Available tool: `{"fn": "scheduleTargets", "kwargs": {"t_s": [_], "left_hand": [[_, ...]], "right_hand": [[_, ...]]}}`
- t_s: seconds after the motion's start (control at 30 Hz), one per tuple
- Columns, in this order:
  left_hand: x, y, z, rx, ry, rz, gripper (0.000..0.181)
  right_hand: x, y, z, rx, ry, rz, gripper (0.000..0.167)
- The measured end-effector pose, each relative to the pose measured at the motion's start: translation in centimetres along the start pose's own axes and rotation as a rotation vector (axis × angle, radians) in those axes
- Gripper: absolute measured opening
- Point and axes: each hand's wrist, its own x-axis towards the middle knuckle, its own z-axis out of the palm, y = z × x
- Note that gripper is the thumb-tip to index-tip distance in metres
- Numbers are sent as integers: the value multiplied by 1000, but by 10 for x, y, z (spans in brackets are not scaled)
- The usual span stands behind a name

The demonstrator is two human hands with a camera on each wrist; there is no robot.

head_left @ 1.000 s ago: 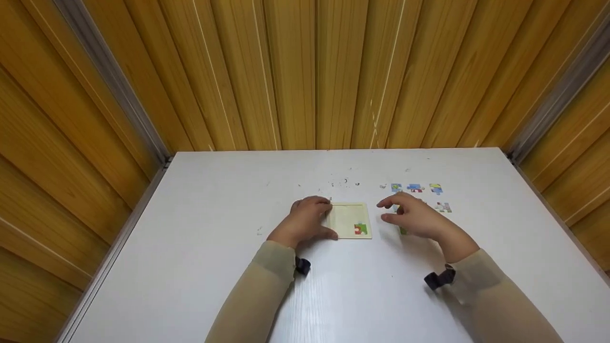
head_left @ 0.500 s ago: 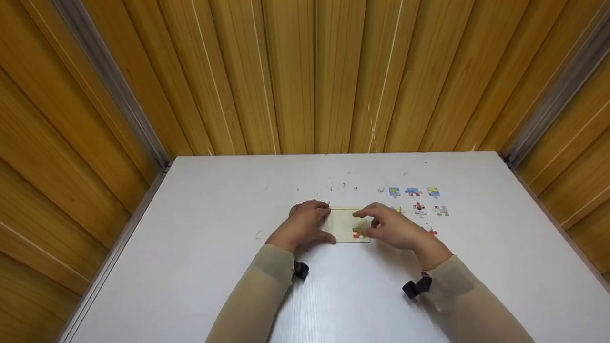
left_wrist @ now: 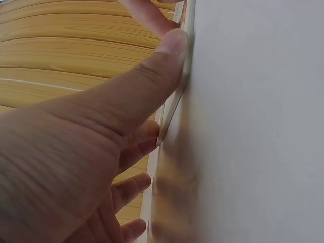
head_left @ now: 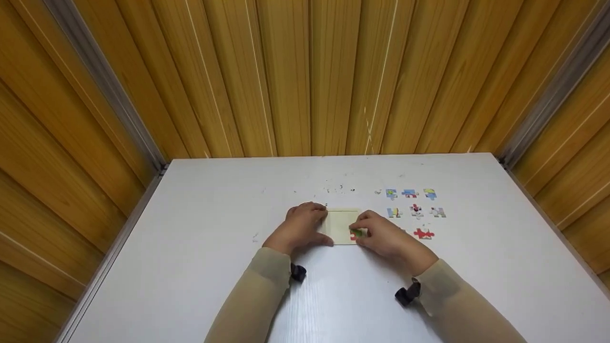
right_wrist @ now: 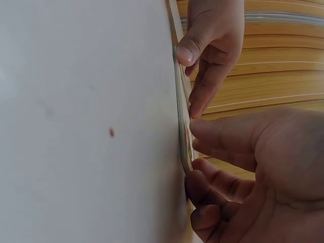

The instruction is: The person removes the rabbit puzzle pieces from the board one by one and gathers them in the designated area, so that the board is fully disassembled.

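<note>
A pale square puzzle tray [head_left: 338, 224] lies flat on the white table in the head view. My left hand [head_left: 301, 228] grips its left edge, thumb at the near corner and fingers at the far one. In the tray's near right corner sits a red-and-green puzzle piece [head_left: 353, 235], partly covered by my right hand [head_left: 385, 238]. The right thumb and index finger pinch this piece. The right wrist view shows the tray [right_wrist: 180, 106] edge-on, with several right fingertips [right_wrist: 196, 186] by its edge. In the left wrist view, the left thumb [left_wrist: 173, 43] presses the tray's rim.
Several loose puzzle pieces lie in rows right of the tray, among them a red one [head_left: 423, 233], a blue-and-red one [head_left: 410, 193] and a grey one [head_left: 438, 212]. Another is half hidden behind the right hand. Wood-patterned walls [head_left: 286, 76] enclose the table [head_left: 219, 190].
The right hand has moved left from above the loose pieces to the tray's near right corner, and its thumb and index finger have closed on the piece. The left hand has stayed on the tray.
</note>
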Motion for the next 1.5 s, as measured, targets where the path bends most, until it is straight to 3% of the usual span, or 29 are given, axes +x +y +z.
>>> {"fn": "scheduleTargets", "kwargs": {"t_s": [0.37, 0.77, 1.17, 1.5], "left_hand": [[2, -1, 1, -13, 10, -9, 89], [2, -2, 5, -44, 11, 1, 87], [2, -3, 3, -55, 5, -5, 88], [3, -3, 3, -29, 8, 0, 89]], "right_hand": [[1, -3, 1, 26, 32, 22, 25], [-1, -3, 2, 30, 40, 56, 29], [-1, -4, -1, 31, 18, 41, 35], [-2, -2, 0, 64, 12, 52, 42]]}}
